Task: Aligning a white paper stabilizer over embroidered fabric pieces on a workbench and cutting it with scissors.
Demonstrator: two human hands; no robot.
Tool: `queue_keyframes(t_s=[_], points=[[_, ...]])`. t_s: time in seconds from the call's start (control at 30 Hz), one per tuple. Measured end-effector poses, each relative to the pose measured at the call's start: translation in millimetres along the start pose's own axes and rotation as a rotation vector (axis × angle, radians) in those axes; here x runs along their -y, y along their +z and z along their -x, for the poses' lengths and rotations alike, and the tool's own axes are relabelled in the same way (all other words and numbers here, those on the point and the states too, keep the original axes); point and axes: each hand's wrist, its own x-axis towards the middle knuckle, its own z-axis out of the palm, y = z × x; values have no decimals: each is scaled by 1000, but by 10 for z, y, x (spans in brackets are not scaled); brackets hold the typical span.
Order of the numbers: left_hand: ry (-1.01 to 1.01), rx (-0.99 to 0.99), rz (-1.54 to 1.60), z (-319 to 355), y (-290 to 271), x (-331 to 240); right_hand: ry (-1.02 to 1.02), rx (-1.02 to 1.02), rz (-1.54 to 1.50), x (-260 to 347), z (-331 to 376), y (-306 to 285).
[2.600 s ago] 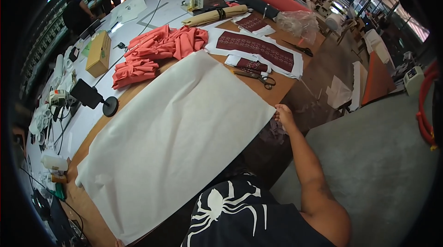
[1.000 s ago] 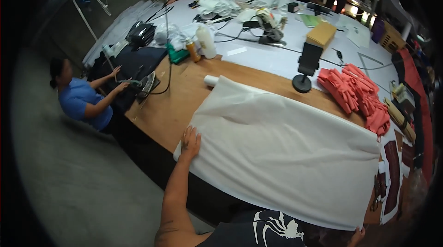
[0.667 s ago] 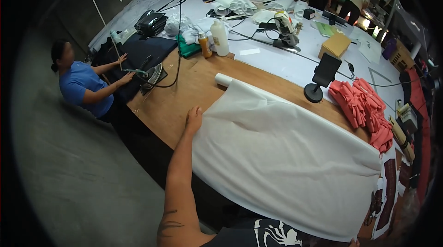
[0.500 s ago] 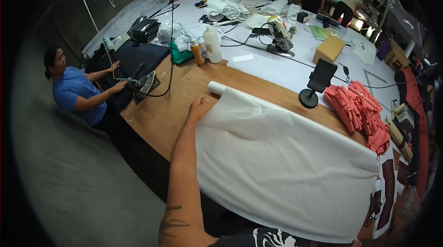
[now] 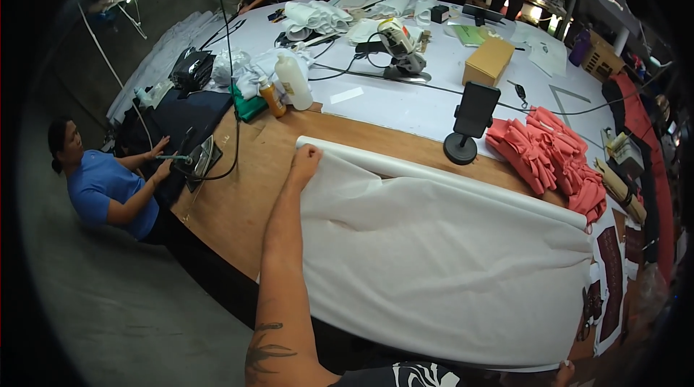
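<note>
A wide white sheet (image 5: 441, 257) lies unrolled over a wooden tabletop (image 5: 238, 199), still joined to its white roll (image 5: 434, 174) along the far side. My left hand (image 5: 304, 158) reaches forward and is closed on the left end of that roll. Of my right hand (image 5: 563, 367) only a small part shows, at the lower right edge of the picture by the near right corner of the sheet. Its grip is hidden.
A person in a blue shirt (image 5: 101, 188) irons at a dark pad (image 5: 181, 119) on the left. A white bottle (image 5: 293, 82), an orange bottle (image 5: 272, 97), a black phone stand (image 5: 470, 123), coral fabric pieces (image 5: 553, 159), a cardboard box (image 5: 490, 60) and a cutting machine (image 5: 397, 44) lie beyond the roll.
My left hand has slid up the sheet's left edge from the near side to the end of the roll. The view turned left from the sheet's right end.
</note>
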Motion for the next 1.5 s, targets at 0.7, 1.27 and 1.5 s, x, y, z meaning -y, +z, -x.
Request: queue_keyframes(t_s=[0.7,1.27,1.5], points=[[-61,-350,-197,-3,-254,200,111,26,272,615,679,-75],[-111,-477,-376,1816,-502,-195,120,206,-450,62,210,-293],[-994,-1002,582,4533,-201,729,-76,965,-334,-617,-1350,-760]])
